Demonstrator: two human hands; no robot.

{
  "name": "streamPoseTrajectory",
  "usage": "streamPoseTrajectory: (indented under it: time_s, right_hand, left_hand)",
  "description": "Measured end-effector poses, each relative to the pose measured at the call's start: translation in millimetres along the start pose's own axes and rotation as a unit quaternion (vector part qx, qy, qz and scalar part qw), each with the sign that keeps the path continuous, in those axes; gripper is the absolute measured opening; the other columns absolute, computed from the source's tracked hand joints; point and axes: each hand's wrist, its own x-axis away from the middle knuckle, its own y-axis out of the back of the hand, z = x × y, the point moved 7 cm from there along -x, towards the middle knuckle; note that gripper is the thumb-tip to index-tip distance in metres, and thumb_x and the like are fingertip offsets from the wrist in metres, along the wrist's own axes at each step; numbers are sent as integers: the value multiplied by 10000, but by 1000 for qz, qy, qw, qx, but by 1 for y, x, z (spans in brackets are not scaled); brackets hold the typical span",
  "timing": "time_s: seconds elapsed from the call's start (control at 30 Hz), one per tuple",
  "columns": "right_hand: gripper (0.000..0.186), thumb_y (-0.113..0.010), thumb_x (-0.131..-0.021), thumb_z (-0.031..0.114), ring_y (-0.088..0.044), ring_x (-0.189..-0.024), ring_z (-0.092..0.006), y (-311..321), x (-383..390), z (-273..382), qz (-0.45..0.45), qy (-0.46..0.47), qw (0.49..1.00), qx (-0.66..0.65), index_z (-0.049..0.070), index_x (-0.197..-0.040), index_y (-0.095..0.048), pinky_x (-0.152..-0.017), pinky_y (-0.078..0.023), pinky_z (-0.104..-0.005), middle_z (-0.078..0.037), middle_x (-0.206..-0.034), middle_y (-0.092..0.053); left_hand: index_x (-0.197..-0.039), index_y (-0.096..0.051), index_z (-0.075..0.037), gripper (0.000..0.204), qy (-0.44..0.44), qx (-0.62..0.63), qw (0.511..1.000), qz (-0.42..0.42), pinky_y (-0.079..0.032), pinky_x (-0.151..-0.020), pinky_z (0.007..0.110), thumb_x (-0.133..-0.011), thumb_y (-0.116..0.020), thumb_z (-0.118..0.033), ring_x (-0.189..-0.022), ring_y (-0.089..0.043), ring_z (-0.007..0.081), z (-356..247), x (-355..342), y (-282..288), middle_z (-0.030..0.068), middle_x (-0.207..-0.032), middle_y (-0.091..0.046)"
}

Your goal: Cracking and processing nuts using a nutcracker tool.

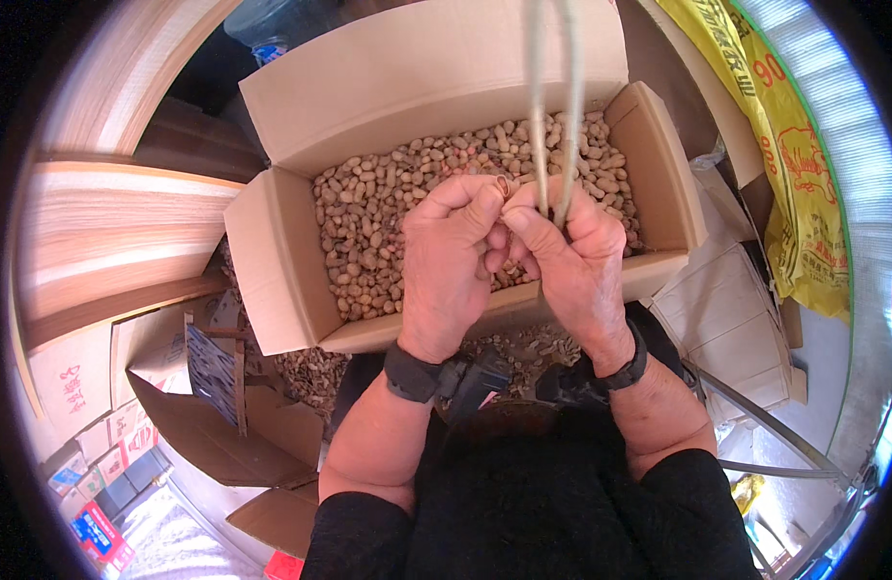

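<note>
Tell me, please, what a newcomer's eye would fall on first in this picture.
Probably the open cardboard box of unshelled peanuts, in the upper middle. Just over it, the left hand and right hand meet near the picture's centre, with two thin pale prongs rising from the right one toward the top edge. The bright yellow bag at upper right also stands out.

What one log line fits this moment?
left hand: pinches brown shell | right hand: holds pale two-pronged tool | below: peanuts in carton
</note>
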Motion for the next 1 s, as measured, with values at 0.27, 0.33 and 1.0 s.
streamPoseTrajectory:
  time_s: [0.27,0.33,1.0]
  right_hand:
    - [58,-567,-867,36,-488,-544,-33,10,-3,1,-85,-67,991,-74,0,-906,-589,-469,-393,-173,12,-683,-565]
    - [84,-571,-869,45,-478,-539,-26,13,-4,1,-88,-60,992,-71,-2,-933,-598,-468,-386,-168,18,-679,-563]
    - [91,-583,-865,86,-464,-475,-26,11,-6,-2,-29,-88,995,-21,1,-855,-614,-415,-365,-180,26,-575,-526]
  left_hand:
    - [-870,-592,-14,190,-3,-21,999,33,-312,-423,180,-887,-573,-202,-528,-417,57,-6,-1,-3,-8,-639,-493]
    - [-862,-593,-14,193,-3,-47,998,37,-307,-417,180,-884,-578,-206,-515,-413,56,-5,-1,-4,-9,-624,-487]
    - [-805,-619,-3,203,-188,-294,937,11,-313,-405,186,-856,-628,-199,-451,-407,38,-25,8,-11,-18,-553,-492]
